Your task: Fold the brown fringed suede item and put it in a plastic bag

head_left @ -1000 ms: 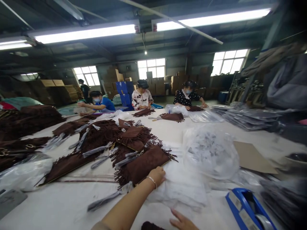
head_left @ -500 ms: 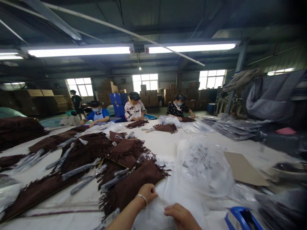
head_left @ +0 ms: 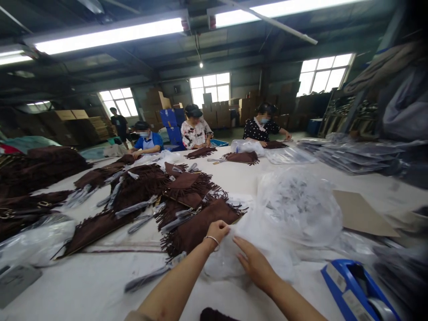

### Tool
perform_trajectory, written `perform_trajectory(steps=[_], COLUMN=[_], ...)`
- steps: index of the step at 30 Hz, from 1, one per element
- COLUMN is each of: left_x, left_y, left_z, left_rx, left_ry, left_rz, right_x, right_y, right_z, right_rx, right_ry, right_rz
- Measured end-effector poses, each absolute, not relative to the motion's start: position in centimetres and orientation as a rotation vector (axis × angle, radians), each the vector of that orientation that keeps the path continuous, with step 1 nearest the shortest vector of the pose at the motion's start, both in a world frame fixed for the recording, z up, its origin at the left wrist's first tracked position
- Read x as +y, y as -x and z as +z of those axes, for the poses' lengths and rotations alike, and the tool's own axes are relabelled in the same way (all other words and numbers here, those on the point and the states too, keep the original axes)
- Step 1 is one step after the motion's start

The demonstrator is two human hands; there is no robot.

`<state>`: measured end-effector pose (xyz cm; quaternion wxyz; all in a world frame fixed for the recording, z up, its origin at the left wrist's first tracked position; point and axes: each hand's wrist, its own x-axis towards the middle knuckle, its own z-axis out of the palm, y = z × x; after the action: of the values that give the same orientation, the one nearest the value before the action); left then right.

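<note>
Left hand [head_left: 217,230] had its fingers clamped on a clear plastic bag [head_left: 234,254] beside a brown fringed bag [head_left: 200,225]; right hand [head_left: 256,264] lay flat on the plastic, fingers together; white surface [head_left: 83,285] beneath.

Location type: garment or leather-goods factory floor, packing section.

Indicators:
- A long white desk [head_left: 234,178] carries many identical brown fringed suede pieces [head_left: 197,225], laid in overlapping piles.
- Clear plastic bags [head_left: 297,205] and stacks of already bagged flat items [head_left: 354,156] lie along the right side.
- A blue tape dispenser [head_left: 354,290] sits at the near right corner.
- Several workers [head_left: 195,131] sit at the far end of the desk, handling the same brown pieces.
- Stacked cardboard cartons [head_left: 157,104] line the back wall under industrial windows.
- Fluorescent tube lights [head_left: 110,33] hang from a bare steel-beam ceiling.
</note>
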<state>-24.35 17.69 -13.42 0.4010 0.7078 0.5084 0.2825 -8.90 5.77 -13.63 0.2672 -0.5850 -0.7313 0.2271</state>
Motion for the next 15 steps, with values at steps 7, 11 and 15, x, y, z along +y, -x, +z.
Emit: perform_trajectory(steps=[7,11,15], left_x=[19.4,19.2,17.9], left_y=[24.4,24.2,23.6], left_z=[-12.3,-11.9,-11.4], left_rx=[1.336,1.3,1.237], left_ry=[-1.736,-1.768,-1.845], left_rz=[0.925,0.993,1.037], right_x=[7.2,7.0,7.8], right_y=[10.4,11.2,11.3], right_z=[-12.0,-9.3,-9.1], right_rx=[-1.959,-2.053,-2.111], right_ry=[1.86,1.799,1.902], right_rz=[0.525,0.447,0.387])
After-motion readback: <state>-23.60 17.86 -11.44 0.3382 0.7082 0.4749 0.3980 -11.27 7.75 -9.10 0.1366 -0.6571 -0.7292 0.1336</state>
